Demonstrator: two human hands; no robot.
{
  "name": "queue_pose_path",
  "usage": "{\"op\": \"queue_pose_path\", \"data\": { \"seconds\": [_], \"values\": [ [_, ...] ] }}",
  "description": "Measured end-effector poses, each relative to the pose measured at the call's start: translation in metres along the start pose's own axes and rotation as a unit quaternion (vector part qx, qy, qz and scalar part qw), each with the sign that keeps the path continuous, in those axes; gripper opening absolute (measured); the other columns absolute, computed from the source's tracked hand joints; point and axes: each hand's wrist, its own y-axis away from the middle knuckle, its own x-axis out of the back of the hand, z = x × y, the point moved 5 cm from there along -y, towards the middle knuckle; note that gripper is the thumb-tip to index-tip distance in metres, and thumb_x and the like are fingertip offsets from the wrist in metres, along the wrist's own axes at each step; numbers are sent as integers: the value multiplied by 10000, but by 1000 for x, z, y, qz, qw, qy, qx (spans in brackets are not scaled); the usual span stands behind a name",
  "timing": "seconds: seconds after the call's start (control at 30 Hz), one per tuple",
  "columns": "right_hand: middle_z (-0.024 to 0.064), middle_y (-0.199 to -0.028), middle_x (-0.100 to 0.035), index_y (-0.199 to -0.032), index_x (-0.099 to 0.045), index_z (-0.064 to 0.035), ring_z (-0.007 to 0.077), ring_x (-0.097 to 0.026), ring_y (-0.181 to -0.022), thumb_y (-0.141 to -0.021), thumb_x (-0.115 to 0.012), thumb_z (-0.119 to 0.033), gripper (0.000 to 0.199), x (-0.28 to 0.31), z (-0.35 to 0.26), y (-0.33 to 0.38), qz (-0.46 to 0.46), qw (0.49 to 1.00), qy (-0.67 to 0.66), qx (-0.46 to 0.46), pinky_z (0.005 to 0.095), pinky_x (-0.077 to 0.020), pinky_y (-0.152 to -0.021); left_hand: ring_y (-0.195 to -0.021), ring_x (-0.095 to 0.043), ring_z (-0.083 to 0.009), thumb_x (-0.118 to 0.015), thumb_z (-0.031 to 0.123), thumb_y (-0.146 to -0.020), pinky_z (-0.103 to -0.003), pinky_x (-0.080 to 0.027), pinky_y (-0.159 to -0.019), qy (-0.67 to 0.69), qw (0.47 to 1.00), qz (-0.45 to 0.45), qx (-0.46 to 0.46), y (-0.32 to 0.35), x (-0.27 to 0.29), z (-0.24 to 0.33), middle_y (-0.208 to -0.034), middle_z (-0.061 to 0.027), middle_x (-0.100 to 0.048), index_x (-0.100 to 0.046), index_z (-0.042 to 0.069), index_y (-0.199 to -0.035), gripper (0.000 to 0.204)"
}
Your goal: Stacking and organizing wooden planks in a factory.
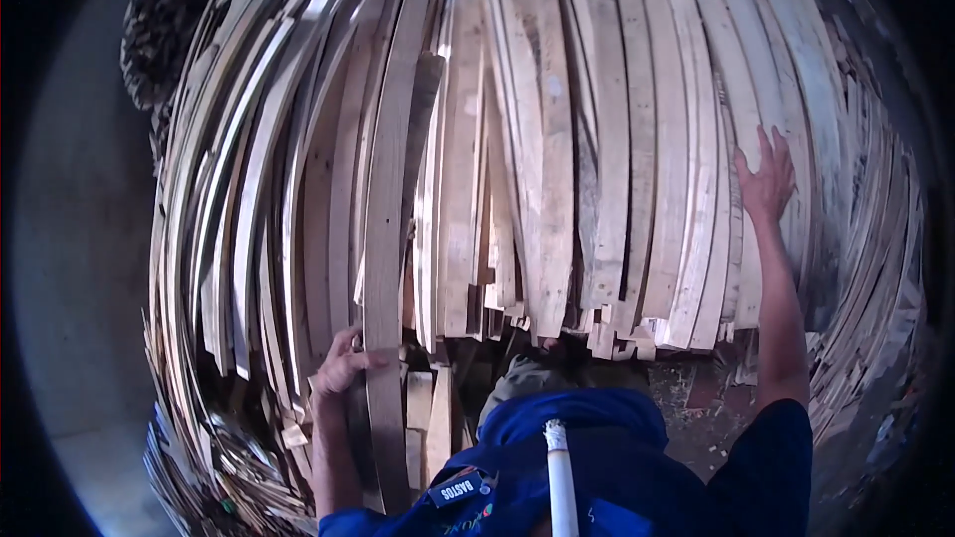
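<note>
My left hand (345,362) is closed around the near part of a long wooden board (386,239), whose lower end reaches back beside my body. The far part of this board lies over the pile of long boards (537,139) in front of me. Out to the right, my right hand (767,179) lies with fingers spread on a pale board (748,249) of the same pile. Its palm side is hidden.
Thin wooden strips (214,477) lie heaped at the lower left, and more strips (860,268) at the far right. Short wood pieces (428,418) are near my legs. A grey wall (75,239) runs along the left. The floor (696,418) has wood scraps on it.
</note>
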Motion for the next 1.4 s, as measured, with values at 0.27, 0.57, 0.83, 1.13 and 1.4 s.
{"op": "queue_pose_path", "data": {
  "seconds": [0.27, 0.57, 0.83, 1.13, 1.4],
  "values": [
    [50, -1497, -396, -1410, -503, -199, 285, -329, -1413, -820, -725, -399, 662, 11, 2, 1, -15, 999, -17, -41, 535, -274, -1117, -1061, -656, -283, -488, 667, -924, -417, -465, -1012, -170, 937, -101, -287, -96, -57, 147, -1080, -189, -689, -304, -95, -1444, 941],
    [64, -1472, -418, -1375, -534, -178, 283, -377, -1367, -812, -708, -422, 637, 19, 4, -1, -9, 998, -46, -42, 490, -283, -1112, -1337, -469, -356, -719, 621, -790, -425, -420, -1066, -291, 875, 30, -386, -199, -328, 400, -1420, -268, -488, -445, -69, -1414, 971],
    [69, -1475, -415, -1378, -526, -167, 266, -369, -1375, -824, -696, -409, 628, 16, 6, 0, -4, 997, -71, -39, 502, -260, -1124, -1300, -470, -450, -664, 687, -800, -494, -386, -1109, -280, 883, 53, -373, -186, -425, 249, -1505, -365, -257, -339, -48, -1473, 1049],
    [57, -1512, -358, -1414, -488, -192, 271, -333, -1399, -846, -673, -448, 650, 11, 2, -4, -50, 997, -36, -53, 520, -236, -1140, -1346, -405, -452, -782, 570, -732, -442, -407, -1069, -248, 884, 162, -362, -144, -415, 158, -1489, -363, -292, -428, -49, -1402, 978],
    [44, -1520, -354, -1430, -469, -199, 261, -332, -1404, -847, -671, -452, 667, 9, 1, -4, -56, 997, -25, -55, 526, -230, -1145, -641, -439, -52, -719, 214, -881, -265, -353, -550, 27, 960, 64, -271, -201, -324, 145, -684, 35, -493, -574, 29, -741, 273]
  ]
}}
